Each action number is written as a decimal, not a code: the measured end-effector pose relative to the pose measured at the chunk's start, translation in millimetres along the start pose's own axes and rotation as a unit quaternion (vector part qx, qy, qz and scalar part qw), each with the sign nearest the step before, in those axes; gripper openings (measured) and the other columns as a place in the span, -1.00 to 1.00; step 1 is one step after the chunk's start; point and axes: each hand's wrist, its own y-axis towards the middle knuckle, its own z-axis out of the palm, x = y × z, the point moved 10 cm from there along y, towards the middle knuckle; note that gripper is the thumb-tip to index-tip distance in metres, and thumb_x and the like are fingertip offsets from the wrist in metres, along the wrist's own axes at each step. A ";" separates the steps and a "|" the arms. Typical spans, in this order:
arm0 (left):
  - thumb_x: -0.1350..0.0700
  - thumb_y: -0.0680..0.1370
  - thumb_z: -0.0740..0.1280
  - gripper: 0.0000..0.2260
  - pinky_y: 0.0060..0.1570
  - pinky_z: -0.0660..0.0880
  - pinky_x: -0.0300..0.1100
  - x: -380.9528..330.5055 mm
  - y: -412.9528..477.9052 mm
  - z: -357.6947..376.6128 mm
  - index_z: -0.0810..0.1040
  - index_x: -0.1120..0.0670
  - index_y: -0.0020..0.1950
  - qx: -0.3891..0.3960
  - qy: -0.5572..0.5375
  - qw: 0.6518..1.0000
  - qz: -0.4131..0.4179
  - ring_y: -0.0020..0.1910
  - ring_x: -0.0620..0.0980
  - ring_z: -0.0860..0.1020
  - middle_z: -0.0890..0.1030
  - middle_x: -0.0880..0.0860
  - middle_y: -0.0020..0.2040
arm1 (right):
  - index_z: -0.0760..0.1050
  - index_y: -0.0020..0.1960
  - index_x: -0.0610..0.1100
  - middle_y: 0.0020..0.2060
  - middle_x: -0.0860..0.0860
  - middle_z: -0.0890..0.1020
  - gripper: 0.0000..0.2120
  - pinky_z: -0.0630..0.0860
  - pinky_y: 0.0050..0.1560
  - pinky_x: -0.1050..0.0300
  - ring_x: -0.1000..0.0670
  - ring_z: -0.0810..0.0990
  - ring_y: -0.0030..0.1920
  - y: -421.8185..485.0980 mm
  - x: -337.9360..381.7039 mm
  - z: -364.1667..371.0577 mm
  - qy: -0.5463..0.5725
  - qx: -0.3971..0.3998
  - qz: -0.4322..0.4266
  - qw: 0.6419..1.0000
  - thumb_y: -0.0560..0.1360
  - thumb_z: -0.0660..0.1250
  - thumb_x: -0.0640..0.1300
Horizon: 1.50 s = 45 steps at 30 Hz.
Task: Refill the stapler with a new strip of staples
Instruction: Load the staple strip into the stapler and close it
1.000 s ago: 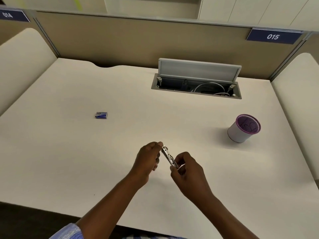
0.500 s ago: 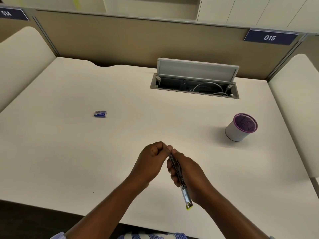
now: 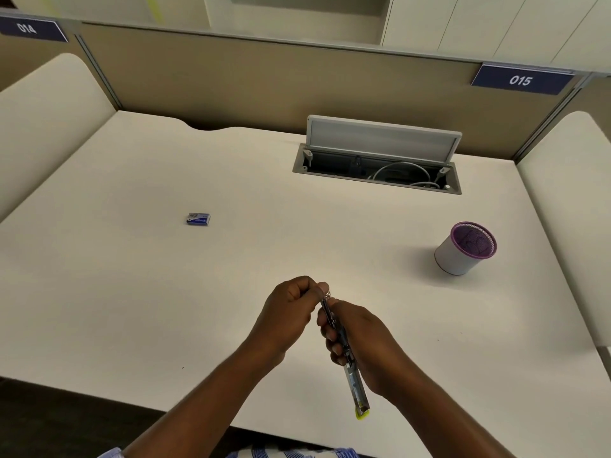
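A slim metal stapler (image 3: 353,378) with a yellow-green tip is held above the near middle of the desk, swung open into one long line pointing toward me. My right hand (image 3: 360,342) grips its middle. My left hand (image 3: 291,312) pinches the far end of the stapler between thumb and fingers. A small blue staple box (image 3: 198,219) lies on the desk far to the left, well away from both hands. No loose strip of staples is visible.
A white cup with a purple mesh rim (image 3: 464,247) stands at the right. An open cable hatch (image 3: 380,153) with its lid up sits at the back of the white desk (image 3: 132,292). Beige partitions enclose the desk.
The stapler, first held short between both hands, has been swung open into a long line, its yellow-green tip now pointing toward me. Both hands stayed in about the same place.
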 end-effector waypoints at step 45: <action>0.25 0.52 0.42 -0.89 -0.26 0.26 -0.54 -51.9 -62.0 -11.5 0.59 0.04 -0.08 -0.031 0.212 0.925 0.313 -0.35 -0.28 0.42 0.45 -0.35 -0.30 | 0.73 -0.19 -0.13 -0.33 -0.06 0.61 -0.60 0.53 -0.37 0.17 0.04 0.58 -0.36 18.7 3.9 12.0 0.110 -0.039 -0.018 0.993 0.65 0.18 -0.15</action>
